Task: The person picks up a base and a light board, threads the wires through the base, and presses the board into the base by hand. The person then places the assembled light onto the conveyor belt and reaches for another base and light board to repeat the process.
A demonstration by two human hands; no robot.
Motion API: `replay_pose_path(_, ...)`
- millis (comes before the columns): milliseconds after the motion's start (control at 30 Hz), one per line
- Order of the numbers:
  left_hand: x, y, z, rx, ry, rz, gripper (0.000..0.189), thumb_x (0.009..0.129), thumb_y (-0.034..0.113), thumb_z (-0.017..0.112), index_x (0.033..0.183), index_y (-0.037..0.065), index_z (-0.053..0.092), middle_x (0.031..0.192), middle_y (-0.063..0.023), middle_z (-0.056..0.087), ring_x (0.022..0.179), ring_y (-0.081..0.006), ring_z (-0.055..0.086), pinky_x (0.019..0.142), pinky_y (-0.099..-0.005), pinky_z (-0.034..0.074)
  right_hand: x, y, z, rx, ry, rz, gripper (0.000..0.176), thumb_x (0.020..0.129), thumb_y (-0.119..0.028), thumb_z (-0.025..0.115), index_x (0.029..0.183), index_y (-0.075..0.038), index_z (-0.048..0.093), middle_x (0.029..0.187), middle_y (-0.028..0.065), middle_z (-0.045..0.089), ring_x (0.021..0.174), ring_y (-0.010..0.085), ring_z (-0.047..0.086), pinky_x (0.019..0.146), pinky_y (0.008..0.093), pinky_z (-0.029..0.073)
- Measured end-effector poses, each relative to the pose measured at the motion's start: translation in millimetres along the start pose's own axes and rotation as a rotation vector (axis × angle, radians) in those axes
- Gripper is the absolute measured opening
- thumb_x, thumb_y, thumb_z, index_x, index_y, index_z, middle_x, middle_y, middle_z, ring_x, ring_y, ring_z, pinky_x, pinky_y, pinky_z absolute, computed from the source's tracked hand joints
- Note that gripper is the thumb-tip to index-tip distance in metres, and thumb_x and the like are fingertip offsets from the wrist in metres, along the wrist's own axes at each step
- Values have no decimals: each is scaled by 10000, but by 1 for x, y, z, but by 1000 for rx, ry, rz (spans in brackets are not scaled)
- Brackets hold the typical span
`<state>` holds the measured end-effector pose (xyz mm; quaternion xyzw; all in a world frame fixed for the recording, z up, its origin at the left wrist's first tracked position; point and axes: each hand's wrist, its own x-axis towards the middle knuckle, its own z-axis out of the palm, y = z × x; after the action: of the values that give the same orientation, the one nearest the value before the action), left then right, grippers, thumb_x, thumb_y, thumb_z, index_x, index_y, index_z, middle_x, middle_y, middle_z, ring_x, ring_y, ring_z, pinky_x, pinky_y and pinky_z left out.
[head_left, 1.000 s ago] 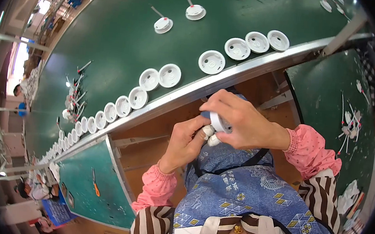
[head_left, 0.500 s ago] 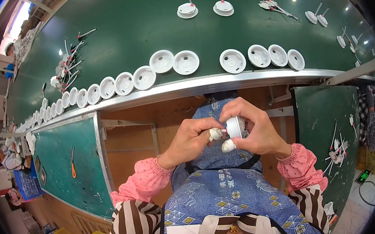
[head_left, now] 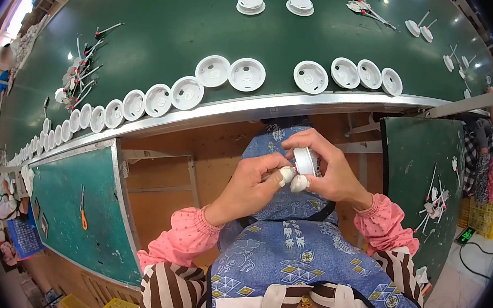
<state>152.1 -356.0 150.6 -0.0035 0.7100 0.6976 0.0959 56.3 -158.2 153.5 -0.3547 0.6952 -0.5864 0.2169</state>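
Observation:
My right hand (head_left: pixel 330 174) is wrapped round a white round plastic cap (head_left: pixel 304 161), which it holds on edge above my lap. White wrapping covers its thumb tip. My left hand (head_left: pixel 255 181) is closed in a pinch against the cap's left face, its thumb also wrapped in white. A speck of red shows between these fingertips and the cap; the rest of that small part is hidden by the fingers. Both hands are close together, over a blue patterned apron (head_left: pixel 302 248).
White round caps (head_left: pixel 247 74) line the green table's metal edge (head_left: pixel 227 108). Stemmed caps (head_left: pixel 300 5) stand farther back. Bundles of stemmed parts lie at left (head_left: pixel 76 78) and on the right side board (head_left: pixel 433 202). Orange-handled scissors (head_left: pixel 83 212) rest on the left board.
My left fingertips have come closer to the cap; the short white stem seen between them earlier is covered now, and red shows there. The view has shifted slightly.

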Motion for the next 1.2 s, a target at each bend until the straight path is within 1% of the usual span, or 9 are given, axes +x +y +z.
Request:
replay_pose_path(133, 1, -7, 6, 81, 2, 25, 157, 990, 80, 615, 1080, -9, 708, 779, 13, 632, 709, -35, 512, 609, -232, 415, 2, 6, 15, -224, 171, -50, 442, 848, -174, 739, 1249, -19, 637, 1101, 131, 648, 980, 270, 645, 861, 351, 508)
replay_pose_path(167, 1, -6, 7, 100, 17, 50, 156, 990, 82, 621, 1081, -9, 710, 794, 8, 646, 723, -40, 525, 623, -235, 429, 3, 8, 19, -235, 215, -84, 323, 908, -176, 699, 1177, -7, 642, 1000, 125, 658, 908, 242, 649, 802, 342, 507)
replay_pose_path(367, 4, -18, -6, 16, -2, 80, 148, 993, 110, 653, 1042, -10, 726, 845, -4, 693, 784, -59, 573, 694, -247, 481, -1, 1, 25, 156, 110, 196, 188, 963, -187, 671, 1023, -15, 626, 900, 68, 649, 817, 128, 621, 711, 282, 480)
replay_pose_path(467, 5, -23, -8, -56, 6, 65, 152, 999, 130, 655, 1007, -2, 730, 828, 9, 676, 765, -54, 556, 673, -244, 463, 1, 6, 29, 148, 138, 87, 159, 958, -165, 673, 1022, -22, 641, 911, 50, 651, 778, 90, 605, 667, 255, 472)
replay_pose_path(567, -1, -16, -6, -121, 9, -56, 172, 1011, 158, 647, 976, 10, 727, 796, 30, 637, 727, -44, 511, 632, -236, 416, 8, 35, 26, -103, 205, -98, 141, 966, -150, 660, 1023, -20, 648, 920, 39, 649, 756, 76, 604, 649, 236, 470)
replay_pose_path(600, -2, -13, -6, -136, 9, -109, 182, 1016, 168, 643, 967, 14, 725, 785, 37, 623, 714, -40, 494, 618, -233, 397, 8, 33, 25, -62, 199, -50, 145, 968, -150, 661, 1027, -18, 648, 922, 37, 648, 761, 76, 605, 652, 234, 471)
replay_pose_path(800, -8, -23, -3, -157, 24, -38, 194, 1027, 185, 628, 976, 20, 718, 756, 49, 590, 676, -35, 458, 588, -222, 355, 9, 26, 33, 117, 188, 78, 169, 970, -157, 677, 1042, -7, 647, 930, 30, 642, 766, 67, 593, 654, 222, 470)
replay_pose_path(900, -11, -28, 5, -117, 132, -9, 182, 1027, 168, 626, 993, 15, 719, 754, 40, 601, 665, -41, 471, 582, -231, 369, 12, 31, 35, 129, 190, 92, 184, 975, -172, 678, 1047, -6, 646, 911, 24, 639, 761, 58, 582, 642, 224, 467)
replay_pose_path(1200, -2, -48, -6, 10, 154, 197, 139, 1012, 102, 612, 1012, 17, 722, 794, 15, 672, 704, -63, 560, 641, -237, 451, 9, 29, 38, 274, 113, 234, 206, 998, -217, 654, 1028, -14, 657, 820, -4, 636, 741, 51, 569, 613, 229, 447)
